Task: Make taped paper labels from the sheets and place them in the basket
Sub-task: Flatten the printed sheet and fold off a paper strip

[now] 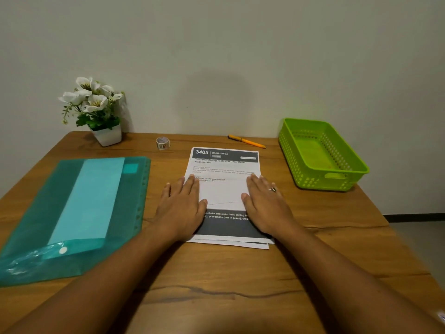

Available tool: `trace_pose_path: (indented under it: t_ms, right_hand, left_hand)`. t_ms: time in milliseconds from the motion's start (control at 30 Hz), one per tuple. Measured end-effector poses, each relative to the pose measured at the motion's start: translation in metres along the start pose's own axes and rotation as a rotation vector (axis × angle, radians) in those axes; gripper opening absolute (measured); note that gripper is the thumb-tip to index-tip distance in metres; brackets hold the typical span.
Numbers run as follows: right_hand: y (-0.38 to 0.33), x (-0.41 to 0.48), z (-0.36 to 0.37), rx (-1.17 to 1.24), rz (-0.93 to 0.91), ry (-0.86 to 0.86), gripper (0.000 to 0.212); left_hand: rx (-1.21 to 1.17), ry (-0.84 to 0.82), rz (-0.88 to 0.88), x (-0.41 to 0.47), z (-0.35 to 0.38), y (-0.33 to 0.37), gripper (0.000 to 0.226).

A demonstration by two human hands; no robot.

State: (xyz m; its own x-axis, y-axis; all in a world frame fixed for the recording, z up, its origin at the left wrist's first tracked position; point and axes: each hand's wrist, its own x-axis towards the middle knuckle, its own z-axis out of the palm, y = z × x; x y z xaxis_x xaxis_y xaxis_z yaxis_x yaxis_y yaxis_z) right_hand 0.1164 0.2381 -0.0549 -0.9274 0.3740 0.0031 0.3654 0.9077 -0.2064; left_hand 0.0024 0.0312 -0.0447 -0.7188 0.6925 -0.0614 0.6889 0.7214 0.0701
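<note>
1. Left hand [181, 208] and right hand [266, 206] lie flat, fingers straight, pressing the stacked sheets [224, 165]; neither grips anything.
2. These sheets rest mid-way across the table [228, 273], with tape roll [163, 142] and orange pen [246, 141] just beyond.
3. Green basket [346, 175] stands to the right, apart.

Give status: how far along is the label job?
Early. Done: nothing finished; the green basket holds no labels. In hand: left hand and right hand press flat on the top sheet, which looks folded over. Left: tape roll sits apart at the back; taping and placing not yet done.
</note>
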Motion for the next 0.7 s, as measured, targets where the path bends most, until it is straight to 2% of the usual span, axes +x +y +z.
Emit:
trace_pose_path:
  t_ms: [100,233,333,500,700]
  right_hand:
    - [-0.001,0.000,0.001,-0.002,-0.005,0.009,0.062]
    - [-0.002,-0.001,0.001,0.000,0.002,0.014,0.062]
    - [-0.001,-0.002,0.001,0.008,0.001,0.007,0.063]
    - [0.000,-0.002,-0.001,0.015,-0.003,0.003,0.062]
    - [-0.005,-0.001,-0.001,0.033,0.024,-0.009,0.061]
  left_hand:
    - [0.078,0.016,-0.032,0.007,-0.001,0.014,0.070]
    - [0.011,-0.014,0.064,0.021,0.003,0.035,0.067]
    - [0.012,-0.027,0.090,0.020,0.002,0.020,0.068]
    - [0.042,0.004,0.027,0.007,0.004,-0.021,0.072]
    - [0.020,0.045,0.019,0.002,0.006,-0.020,0.079]
